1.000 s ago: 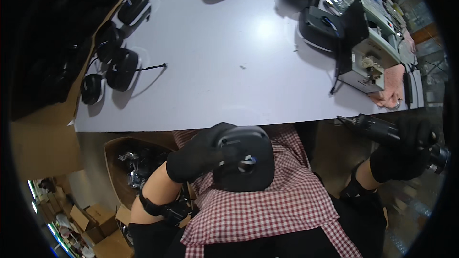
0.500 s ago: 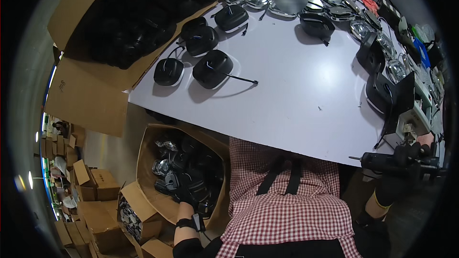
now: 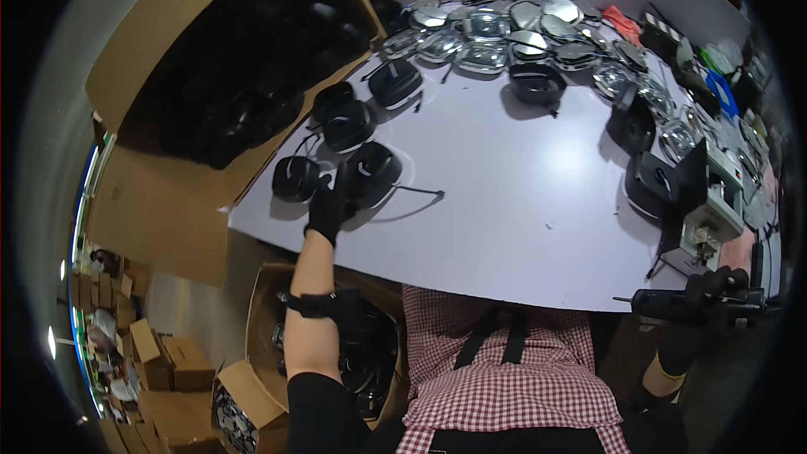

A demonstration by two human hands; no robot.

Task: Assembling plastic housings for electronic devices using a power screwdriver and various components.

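Note:
My left hand (image 3: 330,202), in a black glove, reaches over the table's left part with its fingers apart. It is against the left side of a black rounded housing (image 3: 375,173) with a cable trailing right. A smaller black housing (image 3: 295,179) sits just left of the hand. Contact with the first housing looks likely, but black on black hides the fingertips. At the table's right front edge, my gloved right hand (image 3: 714,290) is closed around a black electric screwdriver (image 3: 660,303), its bit pointing left. More black housings (image 3: 348,126) stand farther back.
Clear lenses and shiny reflectors (image 3: 483,57) line the back of the white table (image 3: 504,227). A large carton (image 3: 160,202) of black parts stands at left. Below my left arm is another carton (image 3: 262,319) with parts. A grey metal device (image 3: 710,219) stands at right.
My left hand has left the lower carton and come up to the housings on the table, with no part visible in it. The right hand keeps the screwdriver. The view has shifted.

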